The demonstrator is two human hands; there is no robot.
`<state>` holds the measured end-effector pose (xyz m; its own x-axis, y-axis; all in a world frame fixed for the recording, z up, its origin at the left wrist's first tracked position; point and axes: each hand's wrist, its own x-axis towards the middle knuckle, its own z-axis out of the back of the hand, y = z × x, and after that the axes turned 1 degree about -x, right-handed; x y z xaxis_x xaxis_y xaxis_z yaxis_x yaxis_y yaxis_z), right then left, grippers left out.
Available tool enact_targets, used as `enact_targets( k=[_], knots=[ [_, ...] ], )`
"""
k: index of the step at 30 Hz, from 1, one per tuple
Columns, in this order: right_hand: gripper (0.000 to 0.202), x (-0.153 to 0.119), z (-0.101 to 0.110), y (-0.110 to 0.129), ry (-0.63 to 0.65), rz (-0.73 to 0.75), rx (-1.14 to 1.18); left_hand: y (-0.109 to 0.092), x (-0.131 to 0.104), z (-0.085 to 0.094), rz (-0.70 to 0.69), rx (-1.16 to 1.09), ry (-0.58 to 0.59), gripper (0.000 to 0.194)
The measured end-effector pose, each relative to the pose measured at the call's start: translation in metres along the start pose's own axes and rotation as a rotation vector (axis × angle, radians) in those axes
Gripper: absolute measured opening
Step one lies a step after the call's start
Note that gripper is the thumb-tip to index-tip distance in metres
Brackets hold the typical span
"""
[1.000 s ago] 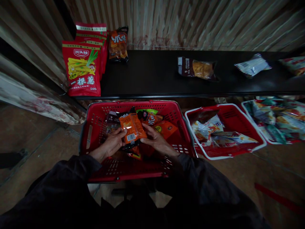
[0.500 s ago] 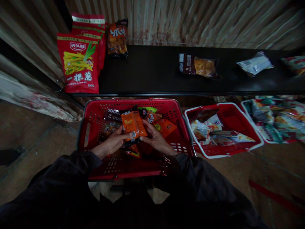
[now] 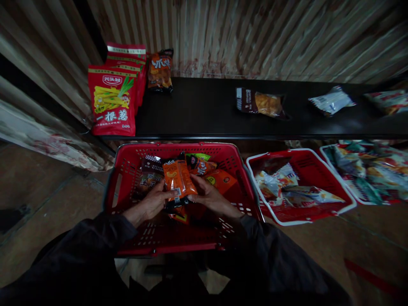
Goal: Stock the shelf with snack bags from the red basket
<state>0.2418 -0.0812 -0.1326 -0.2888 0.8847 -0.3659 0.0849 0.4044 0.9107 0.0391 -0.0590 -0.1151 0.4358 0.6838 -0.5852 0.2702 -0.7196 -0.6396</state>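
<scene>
An orange snack bag (image 3: pixel 179 179) with black ends is held over the large red basket (image 3: pixel 223 231). My left hand (image 3: pixel 154 201) grips its lower left side, thumb across the front. On the right edge my right hand (image 3: pixel 208 196) has its thumb at the lower corner and its fingers along the side. Below and around the bag, inside the basket, are a dark brown bag (image 3: pixel 149 178), another orange and black bag (image 3: pixel 202 165) and a larger orange packet (image 3: pixel 223 180).
Behind the basket runs a black shelf (image 3: pixel 197 110) with red packets (image 3: pixel 113 102), an orange-black bag (image 3: pixel 160 72), a brown bag (image 3: pixel 261 103) and a silvery packet (image 3: pixel 332 101). To the right stand a white-rimmed red basket (image 3: pixel 306 157) and another basket of packets (image 3: pixel 382 165).
The view has tilted up a little, so the shelf and baskets appear lower. Both hands keep hold of the orange snack bag, almost unmoved relative to the basket.
</scene>
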Motion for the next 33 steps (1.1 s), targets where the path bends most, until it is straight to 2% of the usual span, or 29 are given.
enact_targets(
  k=[4,6,8,11,12,14,16,18,20,23,28,33],
  knots=[
    [0.081,-0.001,0.001,-0.001,0.033,-0.042,-0.020,0.004,-0.002,-0.003,-0.012,-0.007,-0.018,0.070],
    [0.079,-0.002,-0.001,-0.003,0.007,0.013,-0.091,0.008,-0.002,-0.004,-0.034,-0.010,0.009,0.068],
    [0.074,-0.003,-0.003,-0.004,-0.085,0.080,-0.304,0.011,-0.001,-0.005,-0.055,-0.011,0.006,0.072],
    [0.062,-0.009,-0.011,-0.003,-0.365,0.265,-0.677,0.012,0.001,-0.007,-0.085,-0.009,0.006,0.078],
    [0.055,-0.011,-0.013,-0.003,-0.411,0.324,-0.763,0.012,0.000,-0.008,-0.115,-0.003,0.016,0.079],
    [0.041,-0.016,-0.017,-0.002,-0.416,0.395,-0.882,0.013,-0.002,-0.010,-0.169,0.020,0.027,0.080],
    [0.034,-0.019,-0.017,-0.005,-0.360,0.416,-0.932,0.014,-0.004,-0.012,-0.201,0.045,0.020,0.082],
    [0.039,-0.019,-0.012,-0.012,-0.291,0.419,-0.916,0.017,-0.004,-0.013,-0.218,0.073,0.011,0.083],
    [0.053,-0.016,-0.008,-0.022,-0.237,0.426,-0.843,0.018,-0.002,-0.011,-0.243,0.109,0.016,0.085],
    [0.067,-0.011,-0.008,-0.037,-0.217,0.428,-0.637,0.017,0.001,-0.006,-0.305,0.202,0.045,0.080],
    [0.081,-0.011,-0.030,-0.036,-0.305,0.333,-0.253,0.013,-0.006,-0.002,-0.377,0.426,0.116,0.064],
    [0.064,-0.021,-0.037,-0.021,-0.485,0.211,-0.240,0.015,-0.020,-0.007,-0.489,0.585,0.138,0.055]
  ],
)
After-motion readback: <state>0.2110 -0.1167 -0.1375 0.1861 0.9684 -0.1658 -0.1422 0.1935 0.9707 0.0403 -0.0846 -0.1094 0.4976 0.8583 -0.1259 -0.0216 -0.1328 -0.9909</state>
